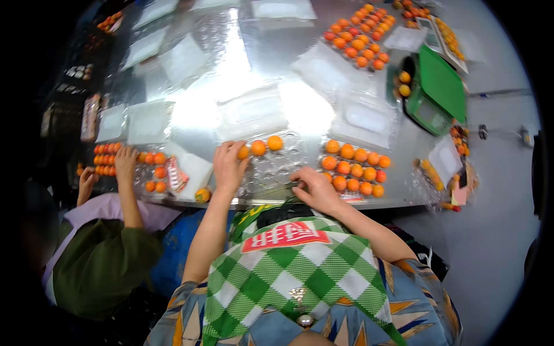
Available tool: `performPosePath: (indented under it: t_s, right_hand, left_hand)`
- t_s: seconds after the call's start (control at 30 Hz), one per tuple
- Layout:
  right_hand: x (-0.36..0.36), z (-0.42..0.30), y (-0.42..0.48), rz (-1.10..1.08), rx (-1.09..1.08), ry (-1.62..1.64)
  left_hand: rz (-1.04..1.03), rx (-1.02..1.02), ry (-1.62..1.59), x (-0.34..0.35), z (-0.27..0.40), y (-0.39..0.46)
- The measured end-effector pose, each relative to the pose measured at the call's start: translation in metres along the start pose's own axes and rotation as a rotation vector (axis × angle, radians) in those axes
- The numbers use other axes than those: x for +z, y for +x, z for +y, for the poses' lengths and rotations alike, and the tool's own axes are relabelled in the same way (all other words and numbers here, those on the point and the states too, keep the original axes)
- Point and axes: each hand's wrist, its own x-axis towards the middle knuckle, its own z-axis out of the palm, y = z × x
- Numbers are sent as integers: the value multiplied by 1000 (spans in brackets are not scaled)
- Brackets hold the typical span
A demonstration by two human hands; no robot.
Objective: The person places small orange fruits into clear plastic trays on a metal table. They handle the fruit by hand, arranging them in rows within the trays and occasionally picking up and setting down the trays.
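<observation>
My left hand (229, 164) has its fingers on a small orange fruit (243, 152) at the left end of the back row of a clear plastic tray (277, 171). Two more orange fruits (258, 148) sit beside it in that row; the tray's other visible hollows hold none. At the tray's front right is my right hand (312, 186), fingers curled; whether anything is between them cannot be told. Just right of that hand, a second tray carries rows of orange fruits (356, 170), its front left corner partly behind the fingers.
Clear trays with white pads (252, 110) lie across the metal table (303, 205). A green scale (437, 95) stands at the right. On the left, a co-worker's hands (126, 162) are over another fruit tray. One loose fruit (202, 195) lies near the table's front edge.
</observation>
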Motion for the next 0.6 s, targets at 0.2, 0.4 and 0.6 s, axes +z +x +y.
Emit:
performPosePath:
  t_s: [0.2,0.4,0.6]
  right_hand:
    - [-11,-1,-11,9,48,43]
    - [-37,10,-31,236,110,22]
    - [-112,66,-56,692,221,-258]
  left_hand:
    - [-52,32,89,12,-9,-3]
    - [-70,23,65,5,0,-1]
    - [53,23,-38,-5,14,-9]
